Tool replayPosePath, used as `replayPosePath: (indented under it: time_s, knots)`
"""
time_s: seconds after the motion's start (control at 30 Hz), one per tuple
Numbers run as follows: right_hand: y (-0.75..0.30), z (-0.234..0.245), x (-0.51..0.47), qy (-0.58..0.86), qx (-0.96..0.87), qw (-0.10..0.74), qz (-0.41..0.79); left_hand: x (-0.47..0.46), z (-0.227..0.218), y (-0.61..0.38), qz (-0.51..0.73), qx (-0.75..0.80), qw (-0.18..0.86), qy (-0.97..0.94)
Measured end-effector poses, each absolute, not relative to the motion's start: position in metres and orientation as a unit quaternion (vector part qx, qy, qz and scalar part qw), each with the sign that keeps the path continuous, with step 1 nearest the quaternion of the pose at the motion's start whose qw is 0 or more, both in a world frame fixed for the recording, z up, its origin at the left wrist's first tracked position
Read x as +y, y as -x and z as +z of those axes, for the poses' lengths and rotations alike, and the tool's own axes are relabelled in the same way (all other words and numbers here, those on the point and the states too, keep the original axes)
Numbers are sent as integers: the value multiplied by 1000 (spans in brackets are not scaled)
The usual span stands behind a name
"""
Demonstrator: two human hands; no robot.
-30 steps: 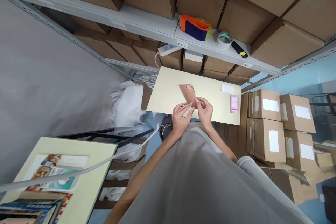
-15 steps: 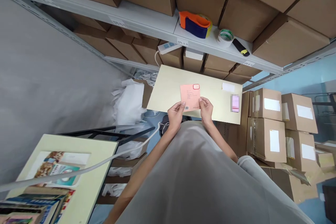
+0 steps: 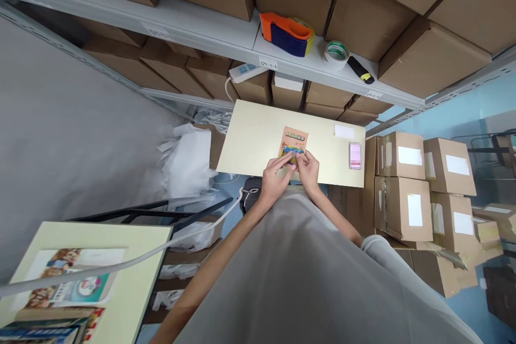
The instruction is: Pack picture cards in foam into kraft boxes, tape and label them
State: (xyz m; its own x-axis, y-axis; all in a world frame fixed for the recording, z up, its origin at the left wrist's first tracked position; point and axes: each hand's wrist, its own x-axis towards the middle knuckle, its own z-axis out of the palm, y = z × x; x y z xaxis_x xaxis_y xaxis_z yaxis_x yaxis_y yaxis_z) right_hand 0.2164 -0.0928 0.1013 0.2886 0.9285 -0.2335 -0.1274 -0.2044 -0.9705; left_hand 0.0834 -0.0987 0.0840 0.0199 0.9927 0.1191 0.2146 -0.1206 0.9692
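A small booklet (image 3: 295, 141) with an orange, colourful cover is held upright over the pale yellow table (image 3: 250, 140). My left hand (image 3: 274, 180) grips its lower left edge with closed fingers. Fingers of my right hand (image 3: 308, 169) pinch its lower right edge. The lower part of the booklet is hidden behind my fingers. A white slip (image 3: 344, 131) and a pink slip (image 3: 355, 155) lie on the table to the right.
Metal shelving (image 3: 209, 24) holds cardboard boxes, an orange tape dispenser (image 3: 287, 35), a tape roll (image 3: 336, 52) and a power strip (image 3: 244, 70). Labelled boxes (image 3: 407, 188) stack at right. White wrapping (image 3: 189, 161) is piled left. Another table (image 3: 121, 279) with books stands at lower left.
The booklet was turned over in both hands: its plain pink back with a barcode faced me, and now the colourful cover does. My hands came closer together at its bottom edge.
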Motion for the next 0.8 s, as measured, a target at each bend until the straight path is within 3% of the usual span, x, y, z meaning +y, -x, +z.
replayPosePath:
  time_s: [0.1,0.23,0.33,0.63,0.8]
  knots:
    - [-228,99,-90,610,-339,526,486,-91,70,-80,493,593,417,-481]
    - [-234,96,-89,607,-338,527,490,-84,56,-81,481,571,574,-336]
    - [-235,94,-87,606,-342,523,491,-82,57,-86,477,548,617,-303]
    - [-235,93,-83,633,-290,567,439,-76,60,-88,520,594,540,-292]
    - [-225,94,-83,597,-312,545,499,-83,78,-93,483,554,454,-504]
